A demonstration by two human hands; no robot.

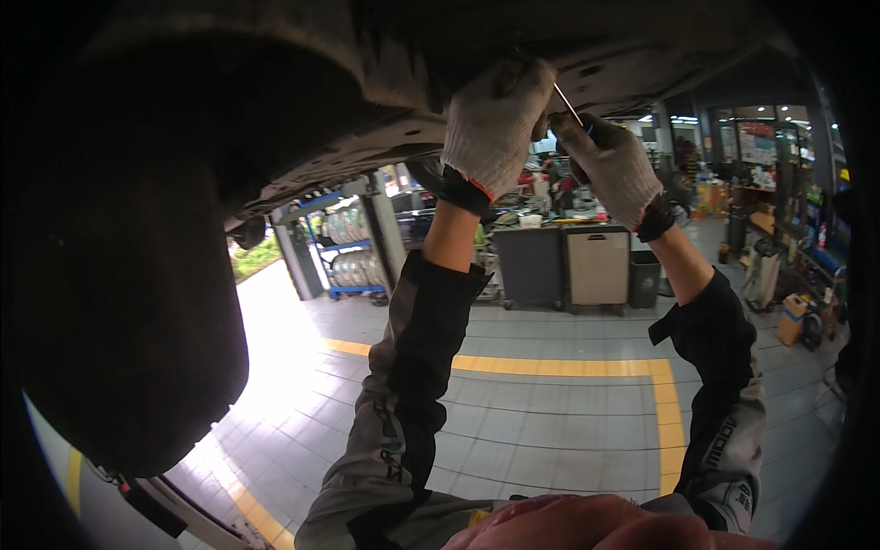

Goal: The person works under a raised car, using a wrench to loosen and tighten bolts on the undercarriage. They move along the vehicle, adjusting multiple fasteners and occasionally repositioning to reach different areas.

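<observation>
Both my arms are raised to the underside [632, 69] of a lifted car, and both hands wear light knitted work gloves. My right hand [612, 170] is closed around the handle of what looks like a screwdriver [568, 105]; its slim metal shaft slants up and left toward my left hand. Up against the dark underbody, my left hand [495, 124] has its fingers curled beside the shaft's upper end. What those fingers grip is hidden behind the glove and in shadow.
A large dark tyre [128, 321] hangs close on the left. Lift posts [291, 252] and a blue rack [344, 246] stand beyond it. Ahead are a grey cabinet [598, 268] and a dark bin [644, 280]. Yellow lines [559, 368] cross the tiled floor; shelves and a cardboard box [792, 319] are at right.
</observation>
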